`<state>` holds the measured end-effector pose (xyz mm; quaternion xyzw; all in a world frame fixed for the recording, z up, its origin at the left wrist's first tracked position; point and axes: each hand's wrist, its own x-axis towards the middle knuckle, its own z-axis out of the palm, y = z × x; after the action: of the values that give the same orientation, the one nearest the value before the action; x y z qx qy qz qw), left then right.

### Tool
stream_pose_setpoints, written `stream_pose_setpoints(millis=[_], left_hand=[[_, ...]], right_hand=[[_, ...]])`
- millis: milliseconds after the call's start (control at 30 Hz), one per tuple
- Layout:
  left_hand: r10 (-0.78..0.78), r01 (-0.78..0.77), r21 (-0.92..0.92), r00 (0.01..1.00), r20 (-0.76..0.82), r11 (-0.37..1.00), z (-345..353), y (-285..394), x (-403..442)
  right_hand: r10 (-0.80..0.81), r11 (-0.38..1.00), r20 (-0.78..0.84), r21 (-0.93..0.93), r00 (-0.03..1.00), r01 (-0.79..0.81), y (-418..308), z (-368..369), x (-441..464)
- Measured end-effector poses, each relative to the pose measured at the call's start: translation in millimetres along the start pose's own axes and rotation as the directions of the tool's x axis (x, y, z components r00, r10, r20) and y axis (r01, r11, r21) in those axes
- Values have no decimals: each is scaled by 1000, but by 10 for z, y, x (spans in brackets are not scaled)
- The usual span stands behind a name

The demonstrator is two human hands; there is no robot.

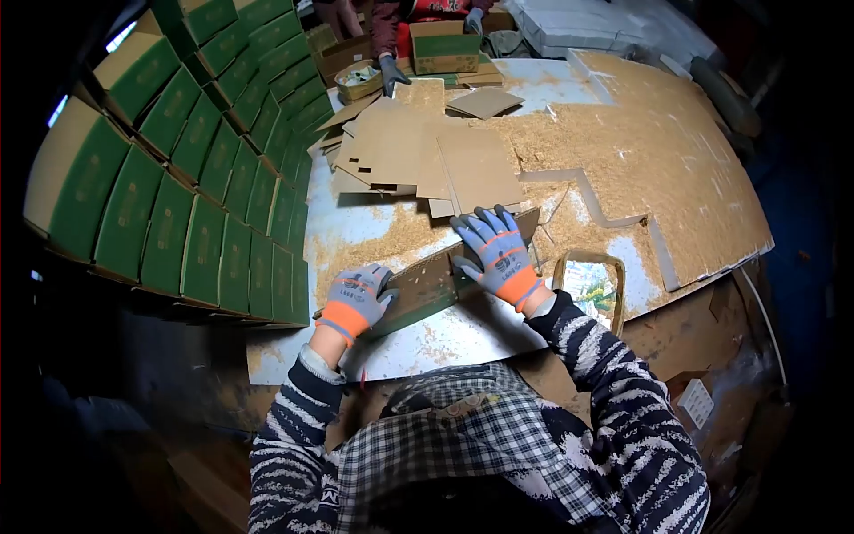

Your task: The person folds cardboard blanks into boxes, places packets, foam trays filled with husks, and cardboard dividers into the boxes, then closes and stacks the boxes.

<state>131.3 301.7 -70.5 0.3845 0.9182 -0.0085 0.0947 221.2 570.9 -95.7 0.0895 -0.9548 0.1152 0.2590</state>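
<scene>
Head view: grey-and-orange-gloved left hand (356,298) and matching right hand (498,254), both half-curled, grip a long brown-and-green cardboard piece (420,292) between them.

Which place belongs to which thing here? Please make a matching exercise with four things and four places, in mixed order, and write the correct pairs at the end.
Things
1. Stacked green boxes
2. Flat cardboard sheets
3. Near basket
4. Brown-and-green cardboard

Places
A. To the right of the right hand
B. Touched by both the left hand and the right hand
C. Along the left side, in rows
D. On the table, beyond the hands

Pairs: 1-C, 2-D, 3-A, 4-B
</scene>
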Motion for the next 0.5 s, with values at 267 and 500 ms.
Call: stream_pose_setpoints(millis=[267, 500], left_hand=[[113, -7, -367, 957, 267, 930, -45, -541, 366], [-218, -378, -701, 768, -603, 605, 469, -221, 465]], right_hand=[[-322, 909, -99, 247, 942, 337, 104, -287, -361], [-240, 870, 405, 492, 882, 11, -355, -349, -333]])
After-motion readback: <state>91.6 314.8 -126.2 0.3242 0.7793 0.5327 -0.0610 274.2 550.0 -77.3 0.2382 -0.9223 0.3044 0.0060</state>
